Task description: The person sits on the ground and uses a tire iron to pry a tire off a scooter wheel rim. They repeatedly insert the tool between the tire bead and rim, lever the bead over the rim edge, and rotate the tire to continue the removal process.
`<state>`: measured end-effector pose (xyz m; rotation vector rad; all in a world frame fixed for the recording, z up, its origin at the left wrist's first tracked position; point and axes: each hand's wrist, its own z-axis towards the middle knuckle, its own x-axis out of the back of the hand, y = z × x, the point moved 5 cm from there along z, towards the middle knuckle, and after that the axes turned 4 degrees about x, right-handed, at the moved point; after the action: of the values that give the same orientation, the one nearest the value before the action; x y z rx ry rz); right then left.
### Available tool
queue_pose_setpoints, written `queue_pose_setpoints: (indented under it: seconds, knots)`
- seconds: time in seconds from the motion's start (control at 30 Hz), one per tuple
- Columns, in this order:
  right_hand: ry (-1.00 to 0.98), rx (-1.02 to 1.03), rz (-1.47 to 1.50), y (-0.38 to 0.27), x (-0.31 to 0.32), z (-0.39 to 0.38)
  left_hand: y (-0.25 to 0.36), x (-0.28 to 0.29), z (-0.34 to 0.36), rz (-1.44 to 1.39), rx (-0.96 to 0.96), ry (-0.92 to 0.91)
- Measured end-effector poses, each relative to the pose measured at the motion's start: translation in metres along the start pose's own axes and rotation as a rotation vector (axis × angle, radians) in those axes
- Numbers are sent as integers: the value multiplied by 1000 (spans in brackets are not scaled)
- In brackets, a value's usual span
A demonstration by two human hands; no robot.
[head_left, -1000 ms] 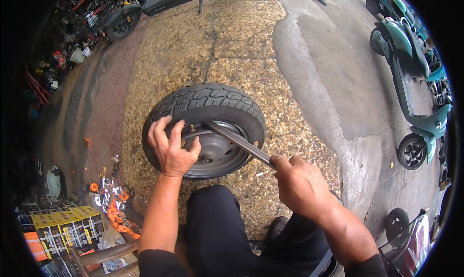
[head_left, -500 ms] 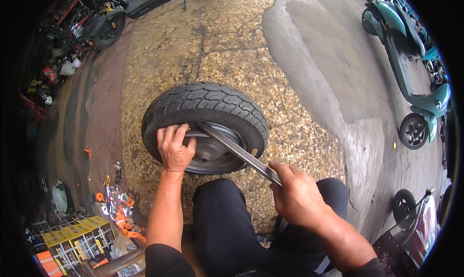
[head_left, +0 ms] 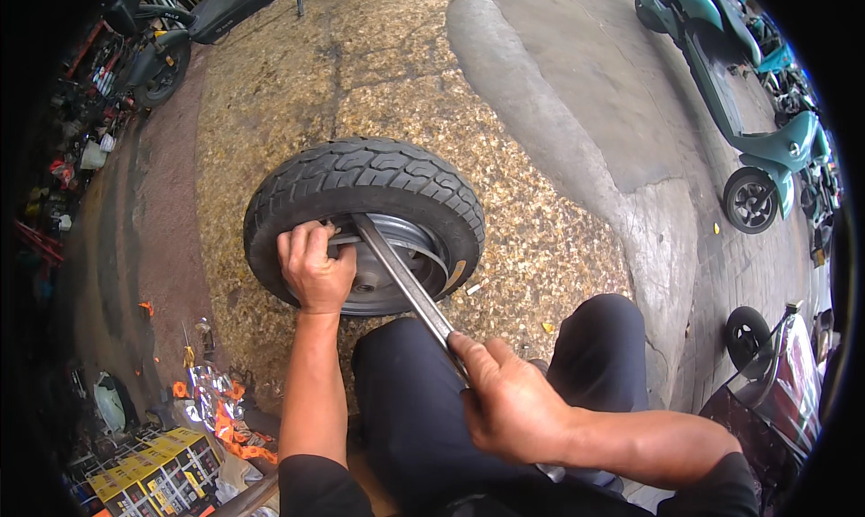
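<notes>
A black treaded tyre (head_left: 364,168) on a dark metal rim (head_left: 416,237) lies tilted in front of my knees. My left hand (head_left: 315,269) is curled at the tyre's inner edge on the left, fingers closed on a thin metal piece lying across the rim; its far end and exact shape are partly hidden. My right hand (head_left: 509,395) grips a long steel lever (head_left: 405,278), whose tip is wedged between tyre and rim just right of my left fingers. The lever runs diagonally down toward my right knee (head_left: 595,346).
Teal scooter (head_left: 739,129) at right; black scooter (head_left: 162,62) at upper left. Clutter (head_left: 68,165) lines the left edge. Yellow boxes (head_left: 153,467) and orange-silver wrappers (head_left: 225,413) sit lower left. A small wheel (head_left: 748,337) beside a maroon body panel is at lower right.
My right hand has swung down and leftward, turning the lever steeper. My left fingers, spread a second ago, have curled onto the rim edge. The view has shifted somewhat.
</notes>
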<state>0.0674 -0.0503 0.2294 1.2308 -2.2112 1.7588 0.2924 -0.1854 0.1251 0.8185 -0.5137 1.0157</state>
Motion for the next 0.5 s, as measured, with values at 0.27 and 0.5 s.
queue_pose_setpoints:
  seconds: [0.27, 0.5]
  knots:
    - [85, 49, -1, 7, -35, -9, -2, 7, -6, -14, -13, -7]
    - [93, 72, 71, -13, -1, -5, -1, 3, -1, 8, -22, 29]
